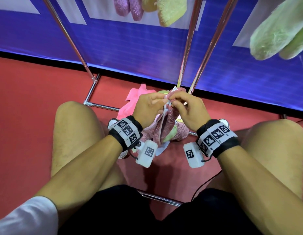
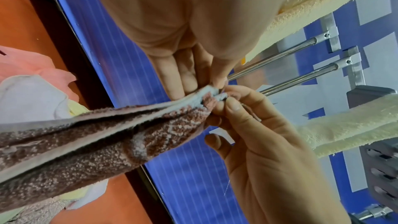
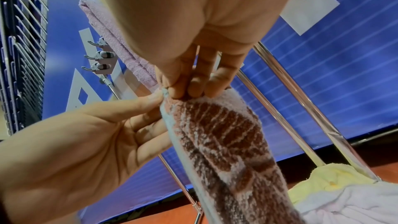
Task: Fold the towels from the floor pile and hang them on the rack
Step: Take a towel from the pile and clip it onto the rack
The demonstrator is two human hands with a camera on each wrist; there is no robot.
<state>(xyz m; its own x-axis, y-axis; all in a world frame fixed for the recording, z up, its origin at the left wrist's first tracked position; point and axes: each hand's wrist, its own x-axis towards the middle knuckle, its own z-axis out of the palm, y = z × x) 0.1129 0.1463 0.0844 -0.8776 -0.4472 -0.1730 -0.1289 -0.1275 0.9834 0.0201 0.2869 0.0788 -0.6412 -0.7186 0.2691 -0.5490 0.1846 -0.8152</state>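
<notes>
The towel point(image 1: 166, 122), a pink-and-white terry cloth with a pale hem, hangs from both hands above the pile point(image 1: 135, 102) on the floor point(image 1: 37, 92), between the person's knees. The left hand point(image 1: 148, 107) and right hand point(image 1: 186, 111) meet at its top edge, each pinching the hem between thumb and fingertips, so the 2 grips almost touch. In the wrist views the cloth falls in long soft folds below the pinch, its lower end down among the pile; whether it is already doubled over there is hard to tell.

It looks light, limp and grippy, not slippery, so it will sag wherever it is unsupported. The stitched hem and the corners are the firm places to hold; sliding the hands apart along that hem should stretch the edge straight for a clean fold.

Room is tight. The rack point(image 1: 189, 53) stands just beyond the hands, its slanted legs and base bars ringing the pile, and the knees close in on both sides. Folded towels point(image 1: 274, 34) already hang overhead, so lifting calls for care not to brush them or snag a leg. The open space is upward and toward the body.
</notes>
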